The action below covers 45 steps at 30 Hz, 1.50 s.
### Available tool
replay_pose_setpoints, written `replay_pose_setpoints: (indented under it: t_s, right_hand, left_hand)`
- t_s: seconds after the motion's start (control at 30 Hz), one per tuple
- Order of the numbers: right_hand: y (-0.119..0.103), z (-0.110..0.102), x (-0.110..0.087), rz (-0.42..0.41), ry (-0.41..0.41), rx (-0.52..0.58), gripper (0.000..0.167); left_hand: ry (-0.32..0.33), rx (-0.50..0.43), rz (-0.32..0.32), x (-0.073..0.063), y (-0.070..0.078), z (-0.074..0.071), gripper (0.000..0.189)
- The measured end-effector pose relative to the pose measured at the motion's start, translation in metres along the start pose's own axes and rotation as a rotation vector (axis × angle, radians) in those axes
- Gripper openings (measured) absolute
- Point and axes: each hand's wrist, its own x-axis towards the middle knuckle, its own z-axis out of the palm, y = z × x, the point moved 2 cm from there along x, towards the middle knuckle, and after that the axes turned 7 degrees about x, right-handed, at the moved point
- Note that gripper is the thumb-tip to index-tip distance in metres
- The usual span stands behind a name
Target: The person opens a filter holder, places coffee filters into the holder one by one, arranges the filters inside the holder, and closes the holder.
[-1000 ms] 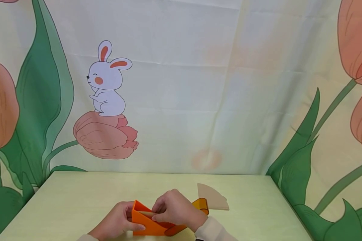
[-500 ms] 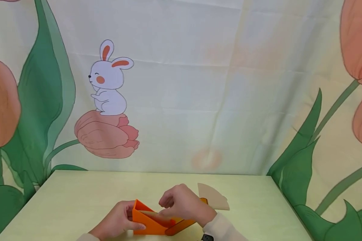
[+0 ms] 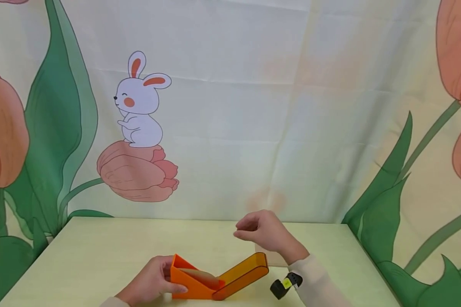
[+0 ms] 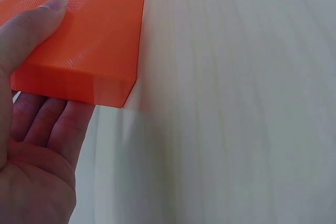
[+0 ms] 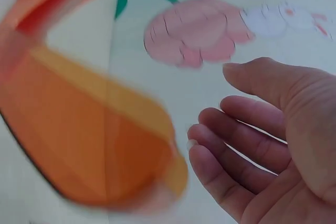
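An orange wedge-shaped box (image 3: 192,289) stands on the table with its clear amber lid (image 3: 243,277) swung out to the right. Tan paper (image 3: 201,277), like cone coffee filters, lies inside. My left hand (image 3: 151,279) holds the box's left end. In the left wrist view, the thumb presses one face of the box (image 4: 94,30) and the fingers lie behind it. Above and behind the lid, my right hand (image 3: 266,232) hangs with loosely bent fingers and nothing between them. The right wrist view shows this hand (image 5: 262,140) apart from the blurred lid (image 5: 100,135).
More tan fan-shaped paper (image 3: 270,257) lies on the table, partly hidden behind my right hand. The pale table (image 3: 115,243) ends at a hanging cloth (image 3: 230,128) printed with tulips and a rabbit. A black-and-yellow band (image 3: 286,285) is at my right wrist.
My right hand has let go of the paper in the box and moved up and to the right, now covering part of the loose paper. My left hand keeps its hold.
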Motion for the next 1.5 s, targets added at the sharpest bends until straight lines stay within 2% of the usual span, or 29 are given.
replay_pose_setpoints:
  t_s: [0.23, 0.4, 0.57, 0.77, 0.87, 1.07, 1.3, 1.5]
  right_hand:
    - [0.035, -0.033, 0.003, 0.104, 0.123, -0.070, 0.019]
    - [0.068, -0.046, 0.007, 0.189, 0.181, -0.138, 0.017]
    - [0.102, -0.045, 0.006, 0.302, 0.191, -0.165, 0.020]
    - [0.132, -0.033, 0.005, 0.348, 0.200, -0.194, 0.023]
    - [0.142, -0.028, 0.006, 0.373, 0.201, -0.193, 0.025]
    - [0.155, -0.021, 0.008, 0.441, 0.199, -0.177, 0.029]
    - [0.170, -0.016, 0.009, 0.487, 0.212, -0.182, 0.034]
    - [0.168, -0.014, 0.013, 0.530, 0.195, -0.214, 0.045]
  left_hand:
    - [0.027, 0.029, -0.056, 0.000, 0.001, 0.003, 0.055]
    - [0.031, 0.032, -0.040, 0.001, 0.000, 0.003, 0.054]
    - [0.027, 0.031, -0.057, 0.002, 0.000, 0.003, 0.054]
    - [0.022, 0.014, -0.057, 0.003, -0.002, 0.004, 0.052]
    - [0.026, 0.023, -0.057, 0.002, -0.003, 0.003, 0.054]
    - [0.010, 0.006, -0.002, -0.001, 0.000, 0.001, 0.053]
    - [0.048, 0.059, -0.076, 0.000, -0.001, 0.005, 0.058]
    - [0.038, 0.041, -0.077, 0.001, -0.001, 0.004, 0.054]
